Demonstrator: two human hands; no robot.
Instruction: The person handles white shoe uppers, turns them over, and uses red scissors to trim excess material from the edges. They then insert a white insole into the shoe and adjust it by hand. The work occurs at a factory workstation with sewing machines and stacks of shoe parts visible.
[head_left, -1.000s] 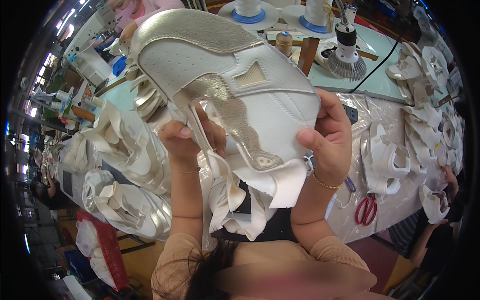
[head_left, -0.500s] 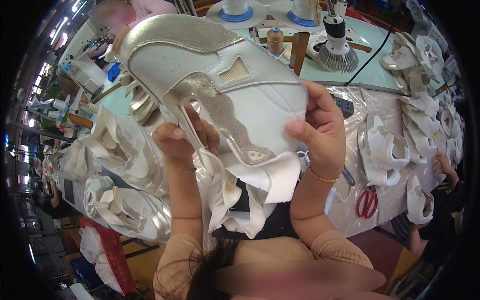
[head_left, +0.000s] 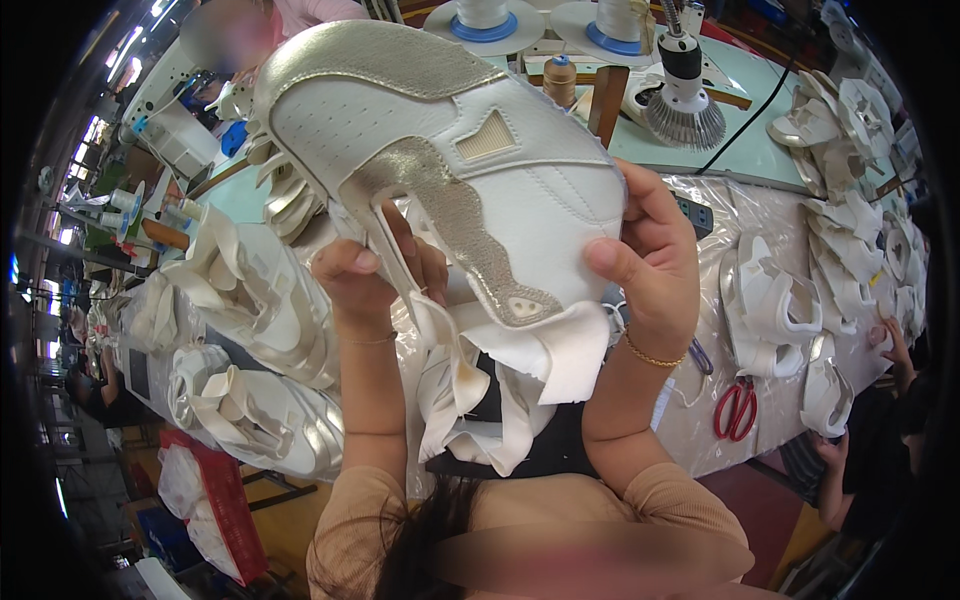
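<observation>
A white shoe upper with metallic pale-gold panels is held up in front of me, its side facing me and the toe end pointing to the upper left. My left hand grips its lacing edge, with the thumb outside and some fingers reaching through the opening. At the heel end, my right hand pinches the edge between thumb and fingers. White lining flaps hang loose from the lower side. Below it, in front of my body, lies another white upper, partly covered by those flaps.
Stacked shoe uppers lie at left, more uppers at right. Red-handled scissors rest on the plastic-covered table. Behind stand a lamp, thread cones and a brown spool. Another person's hand touches an upper at far right.
The held upper and both hands have shifted slightly right in view, with my grip unchanged. At far right, the other person's nearer hand has come into view at a white upper.
</observation>
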